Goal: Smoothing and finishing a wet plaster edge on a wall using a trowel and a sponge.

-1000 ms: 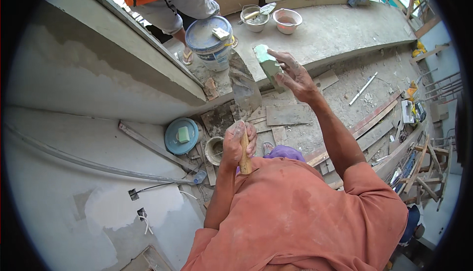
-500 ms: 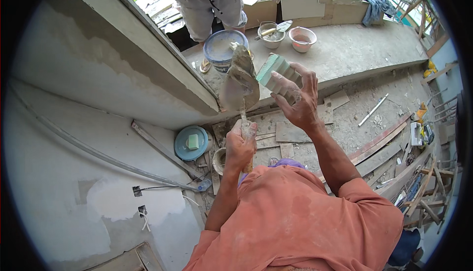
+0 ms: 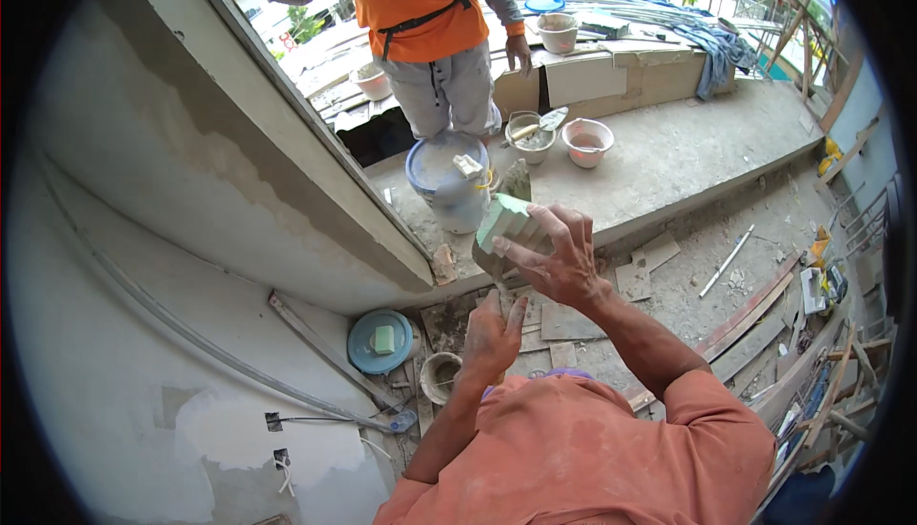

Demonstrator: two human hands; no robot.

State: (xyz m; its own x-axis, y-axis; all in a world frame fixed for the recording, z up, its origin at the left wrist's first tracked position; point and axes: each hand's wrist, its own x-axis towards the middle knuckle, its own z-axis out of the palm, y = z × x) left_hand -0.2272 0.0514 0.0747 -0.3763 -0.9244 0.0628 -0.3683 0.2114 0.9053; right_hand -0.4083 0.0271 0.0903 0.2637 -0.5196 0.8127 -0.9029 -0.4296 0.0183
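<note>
My left hand (image 3: 492, 334) grips the handle of a plaster-smeared trowel, its blade (image 3: 517, 174) pointing away from me and partly hidden. My right hand (image 3: 564, 257) holds a grooved, pale-green block (image 3: 507, 215) over the trowel blade; whether they touch is unclear. Beyond them a lidded blue-and-white bucket (image 3: 430, 195) stands on the concrete ledge with a small pale piece on it. Lower left, another green block (image 3: 384, 339) lies on a blue lid (image 3: 363, 343), beside an open pail (image 3: 441, 375).
A co-worker in orange (image 3: 417, 9) stands behind the bucket. Two small buckets (image 3: 586, 152) are on the ledge (image 3: 669, 176). Scrap boards (image 3: 740, 320) and a white pipe (image 3: 726, 259) litter the floor at right. A plastered wall (image 3: 172, 191) with exposed wires borders the left.
My right hand has turned the green block and brought it leftward over the trowel blade, which now lies behind it. The view has tilted up, showing more of the co-worker.
</note>
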